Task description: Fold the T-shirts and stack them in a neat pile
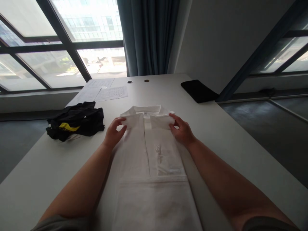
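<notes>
A white polo shirt (154,160) lies folded lengthwise on the white table (240,144), collar at the far end. My left hand (114,133) pinches the left collar point between thumb and fingers. My right hand (182,130) grips the right collar point the same way. Both forearms run along the sides of the shirt. The shirt's lower part reaches the near table edge.
A crumpled black garment with a yellow patch (75,123) lies left of the shirt. Sheets of paper (103,91) sit at the far left, a flat black cloth (198,90) at the far right. Two cable holes (138,81) lie near the curtain (148,35).
</notes>
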The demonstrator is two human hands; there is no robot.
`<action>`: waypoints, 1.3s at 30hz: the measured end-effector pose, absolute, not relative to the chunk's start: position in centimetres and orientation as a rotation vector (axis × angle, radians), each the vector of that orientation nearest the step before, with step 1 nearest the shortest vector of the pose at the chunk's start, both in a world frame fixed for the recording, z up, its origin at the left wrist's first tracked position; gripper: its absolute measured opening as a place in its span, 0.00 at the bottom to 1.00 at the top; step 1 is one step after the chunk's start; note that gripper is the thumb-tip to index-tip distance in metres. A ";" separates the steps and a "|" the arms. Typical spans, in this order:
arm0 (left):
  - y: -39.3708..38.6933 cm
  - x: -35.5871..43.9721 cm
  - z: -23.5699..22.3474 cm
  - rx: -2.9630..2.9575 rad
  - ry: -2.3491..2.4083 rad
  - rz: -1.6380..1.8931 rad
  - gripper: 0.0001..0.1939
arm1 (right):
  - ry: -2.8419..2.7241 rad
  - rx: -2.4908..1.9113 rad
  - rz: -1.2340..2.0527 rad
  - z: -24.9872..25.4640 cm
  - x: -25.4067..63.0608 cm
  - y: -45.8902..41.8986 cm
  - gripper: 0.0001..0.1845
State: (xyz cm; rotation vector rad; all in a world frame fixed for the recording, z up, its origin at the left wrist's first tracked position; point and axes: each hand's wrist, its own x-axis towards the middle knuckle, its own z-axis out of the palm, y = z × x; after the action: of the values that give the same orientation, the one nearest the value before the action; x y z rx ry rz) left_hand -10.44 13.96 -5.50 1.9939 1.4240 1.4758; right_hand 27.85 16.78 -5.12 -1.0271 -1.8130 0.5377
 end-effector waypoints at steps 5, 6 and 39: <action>8.8 -11.5 -5.6 2.082 1.456 1.414 0.24 | -2.031 -1.001 0.517 -4.8 30.0 13.5 0.40; 7.8 -11.7 -5.4 2.129 1.420 1.351 0.27 | -2.112 -0.975 0.534 -4.7 30.3 12.9 0.36; 4.4 -11.4 -3.0 2.199 1.325 0.699 0.08 | -2.434 -0.888 0.560 -3.5 32.8 12.0 0.05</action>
State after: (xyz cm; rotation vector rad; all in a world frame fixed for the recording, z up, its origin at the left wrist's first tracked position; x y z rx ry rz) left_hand -11.36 4.42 -3.02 2.1986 1.3253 0.6986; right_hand 32.83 11.97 -3.46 -0.8882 -2.4340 0.5604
